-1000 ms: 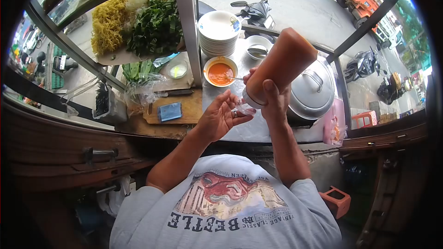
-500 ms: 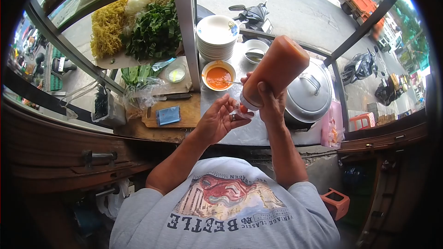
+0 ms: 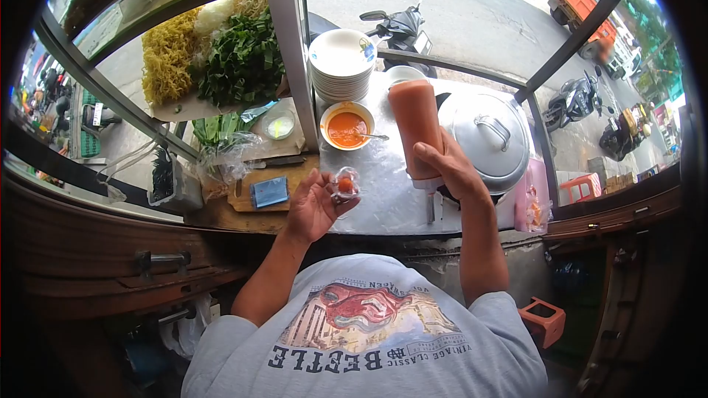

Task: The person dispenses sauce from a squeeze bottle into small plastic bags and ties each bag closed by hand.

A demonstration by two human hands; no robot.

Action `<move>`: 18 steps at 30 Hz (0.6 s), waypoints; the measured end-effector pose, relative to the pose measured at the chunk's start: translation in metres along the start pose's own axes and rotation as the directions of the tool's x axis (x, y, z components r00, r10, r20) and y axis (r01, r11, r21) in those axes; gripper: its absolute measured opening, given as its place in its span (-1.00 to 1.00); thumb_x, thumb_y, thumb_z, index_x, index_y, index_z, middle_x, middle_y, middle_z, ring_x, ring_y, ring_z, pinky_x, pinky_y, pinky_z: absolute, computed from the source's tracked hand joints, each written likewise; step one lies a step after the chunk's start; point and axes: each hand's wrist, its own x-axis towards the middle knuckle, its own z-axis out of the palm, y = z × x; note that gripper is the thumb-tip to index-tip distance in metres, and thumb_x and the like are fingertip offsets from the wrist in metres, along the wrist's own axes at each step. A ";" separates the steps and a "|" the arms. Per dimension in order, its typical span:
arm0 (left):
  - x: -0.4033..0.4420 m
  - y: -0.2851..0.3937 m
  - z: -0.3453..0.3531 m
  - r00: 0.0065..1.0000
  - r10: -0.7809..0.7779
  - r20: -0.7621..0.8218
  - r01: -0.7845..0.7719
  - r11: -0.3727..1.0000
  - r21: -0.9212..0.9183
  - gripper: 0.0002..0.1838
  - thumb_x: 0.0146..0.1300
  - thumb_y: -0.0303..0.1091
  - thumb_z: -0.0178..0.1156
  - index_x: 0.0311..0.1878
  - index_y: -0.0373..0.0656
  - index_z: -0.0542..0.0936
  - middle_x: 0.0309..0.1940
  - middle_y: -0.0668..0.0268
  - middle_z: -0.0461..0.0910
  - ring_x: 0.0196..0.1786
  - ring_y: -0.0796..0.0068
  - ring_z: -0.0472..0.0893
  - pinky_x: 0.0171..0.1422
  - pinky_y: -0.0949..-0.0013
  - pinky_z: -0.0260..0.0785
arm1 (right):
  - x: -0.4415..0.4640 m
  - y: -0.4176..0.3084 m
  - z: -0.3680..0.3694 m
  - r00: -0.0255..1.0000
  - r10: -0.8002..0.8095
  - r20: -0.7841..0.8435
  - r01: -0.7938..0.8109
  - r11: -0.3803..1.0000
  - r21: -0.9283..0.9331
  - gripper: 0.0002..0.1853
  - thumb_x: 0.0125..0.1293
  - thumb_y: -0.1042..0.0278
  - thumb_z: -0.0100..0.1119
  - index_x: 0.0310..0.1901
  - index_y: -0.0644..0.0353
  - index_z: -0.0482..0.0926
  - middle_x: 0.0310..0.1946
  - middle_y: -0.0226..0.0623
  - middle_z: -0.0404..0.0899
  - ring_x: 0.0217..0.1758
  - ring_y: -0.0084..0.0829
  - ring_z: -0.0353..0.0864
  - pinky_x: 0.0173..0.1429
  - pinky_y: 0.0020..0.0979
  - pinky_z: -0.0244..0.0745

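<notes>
Two grips noted: my left hand (image 3: 311, 208) pinches the small bag (image 3: 344, 183), my right hand (image 3: 459, 166) clamps the bottle (image 3: 414, 119); filling seems done, closing likely needs the bottle down

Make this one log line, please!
left hand: holds clear bag, reddish inside | right hand: holds upturned bottle | bowl: on counter

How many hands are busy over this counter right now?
2. The left hand holds a small clear plastic bag near the cutting board; the right hand grips an orange bottle beside the lidded pot. No other hands show.
</notes>
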 end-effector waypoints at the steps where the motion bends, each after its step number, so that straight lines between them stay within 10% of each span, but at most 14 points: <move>1: -0.008 0.006 -0.008 0.999 0.026 -0.042 -0.026 1.000 -0.004 -0.57 0.47 0.17 0.12 -0.02 -0.02 0.62 0.13 0.11 0.67 0.21 0.10 0.66 0.42 -0.19 0.45 | -0.002 -0.003 -0.004 1.000 0.012 0.002 -0.012 0.981 -0.195 -0.23 0.24 -0.16 0.41 0.21 0.36 0.39 -0.09 -0.05 0.61 -0.06 -0.21 0.75 -0.01 -0.26 0.64; 5: -0.032 0.021 -0.028 0.986 0.106 -0.130 -0.110 0.993 -0.029 -0.55 0.45 0.19 0.13 -0.01 0.00 0.65 0.17 0.14 0.67 0.23 0.09 0.65 0.42 -0.23 0.43 | -0.001 0.002 -0.011 0.960 0.279 0.040 -0.142 0.602 -0.786 -0.21 0.12 -0.12 0.43 0.26 0.26 0.46 -0.07 0.05 0.70 0.00 -0.09 0.75 0.10 -0.17 0.57; 9: -0.035 0.026 -0.028 0.986 0.153 -0.070 -0.159 0.984 -0.079 -0.49 0.47 0.23 0.06 0.03 -0.02 0.68 0.22 0.11 0.65 0.25 0.07 0.65 0.42 -0.26 0.41 | 0.032 0.035 0.018 0.927 0.366 0.078 -0.024 0.266 -0.964 -0.28 0.18 -0.14 0.41 0.21 0.22 0.45 -0.05 0.01 0.73 0.04 -0.05 0.74 0.15 -0.13 0.58; 18: -0.048 0.029 -0.036 0.977 0.205 -0.063 -0.210 0.974 -0.082 -0.44 0.48 0.25 0.01 0.07 -0.04 0.68 0.20 0.08 0.66 0.25 0.06 0.65 0.43 -0.25 0.40 | 0.081 0.031 0.074 0.986 0.146 0.084 0.054 0.199 -0.978 -0.31 0.24 -0.06 0.46 0.24 0.20 0.44 0.02 -0.01 0.68 0.06 -0.04 0.74 0.11 -0.11 0.65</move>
